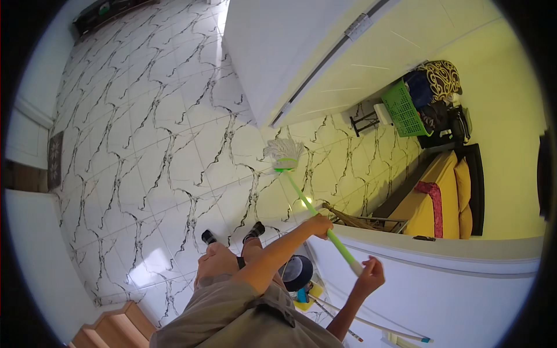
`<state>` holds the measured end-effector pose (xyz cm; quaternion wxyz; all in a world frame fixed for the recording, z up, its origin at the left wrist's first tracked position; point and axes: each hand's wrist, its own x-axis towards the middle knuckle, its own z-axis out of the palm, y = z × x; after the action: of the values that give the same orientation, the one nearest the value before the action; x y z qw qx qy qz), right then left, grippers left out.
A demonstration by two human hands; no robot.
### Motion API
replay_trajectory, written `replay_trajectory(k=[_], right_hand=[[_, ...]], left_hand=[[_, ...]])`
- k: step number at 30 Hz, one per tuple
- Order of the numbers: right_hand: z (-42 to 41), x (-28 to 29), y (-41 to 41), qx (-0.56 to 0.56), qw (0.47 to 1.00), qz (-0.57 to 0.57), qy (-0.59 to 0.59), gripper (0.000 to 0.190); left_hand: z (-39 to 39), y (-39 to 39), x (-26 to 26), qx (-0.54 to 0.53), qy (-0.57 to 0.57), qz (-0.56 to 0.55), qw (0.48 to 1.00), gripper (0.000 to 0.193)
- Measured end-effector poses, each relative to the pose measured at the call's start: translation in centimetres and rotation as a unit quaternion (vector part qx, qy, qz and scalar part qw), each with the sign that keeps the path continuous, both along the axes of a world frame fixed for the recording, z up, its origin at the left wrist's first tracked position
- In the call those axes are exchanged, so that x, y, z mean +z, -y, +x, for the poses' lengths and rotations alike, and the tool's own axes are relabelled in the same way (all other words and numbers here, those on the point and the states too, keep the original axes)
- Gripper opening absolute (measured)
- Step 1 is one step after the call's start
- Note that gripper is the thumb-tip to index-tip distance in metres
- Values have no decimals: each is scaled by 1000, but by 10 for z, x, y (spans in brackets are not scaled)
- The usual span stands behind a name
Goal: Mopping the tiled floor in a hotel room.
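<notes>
A string mop with a bright green handle (300, 191) slants across the middle of the view. Its grey-white strands (283, 148) lie on the marble-patterned tile floor at the doorway. My left hand (320, 226) is closed around the upper part of the handle. At the handle's pale top end is my right hand (372, 275), its fingers curled and touching or very near that end; whether they grip it I cannot tell.
A white door (278, 52) stands at the top. The doorway's white wall (417, 265) lies right of my hands. Beside my legs are a dark bucket (297, 273) and a yellow container (315, 296). A broom (352, 216), bed (428, 195) and green laundry basket (402, 111) are beyond. Wooden stairs (115, 328) are lower left.
</notes>
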<state>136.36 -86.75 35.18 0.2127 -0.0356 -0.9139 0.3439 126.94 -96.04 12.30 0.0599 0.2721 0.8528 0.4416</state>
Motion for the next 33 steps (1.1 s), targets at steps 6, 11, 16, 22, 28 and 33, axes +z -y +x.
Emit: replay_trajectory(k=[6,11,16,22,28,33], right_hand=[[-60,1,-37,34,976,-210,37,18],[-84,-43,-17,217,885,-411,43,17],[-65,-91,50,345,734,-519,269,33],[-34,-126,64,317,610,-495,531,22],[-94,-77,6,245,698,-501,450,20],[-138,14,-31,198,825,-455,270,25]], left_hand=[[-4,23,21,66,90,-112,987,24],[23,74,-2,148,117,-133,973,24],[85,149,-65,331,-36,-63,941,16],[139,185,-91,306,79,-200,927,15],[42,115,-56,329,-53,-60,941,12],[-64,25,-10,288,-116,77,947,12]])
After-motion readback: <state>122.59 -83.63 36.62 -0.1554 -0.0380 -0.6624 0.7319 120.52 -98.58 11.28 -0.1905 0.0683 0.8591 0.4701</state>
